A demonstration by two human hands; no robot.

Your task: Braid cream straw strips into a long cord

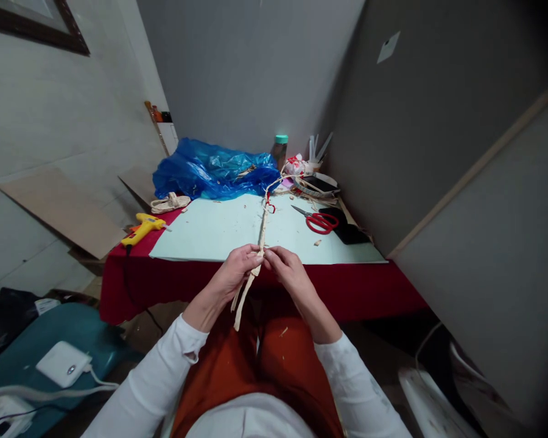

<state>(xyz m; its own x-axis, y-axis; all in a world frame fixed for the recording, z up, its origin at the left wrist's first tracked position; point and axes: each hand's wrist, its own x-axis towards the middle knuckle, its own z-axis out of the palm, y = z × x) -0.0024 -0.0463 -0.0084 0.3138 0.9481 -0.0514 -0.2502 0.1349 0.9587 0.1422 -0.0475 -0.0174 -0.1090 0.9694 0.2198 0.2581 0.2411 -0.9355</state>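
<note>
A pale braided strip (261, 231) runs from the far side of the table towards me, tied at its far end with red thread. At the table's front edge my left hand (235, 271) and my right hand (287, 266) both pinch the near part of this strip, fingers closed on it. Loose pale strands (243, 299) hang from my hands over my lap.
The table has a red cloth (132, 277) and a light sheet (210, 234). On it lie red-handled scissors (319, 221), a yellow glue gun (142, 229), a blue plastic bag (212, 173), a bottle (280, 149) and a black phone (347, 230). Walls stand close on the right.
</note>
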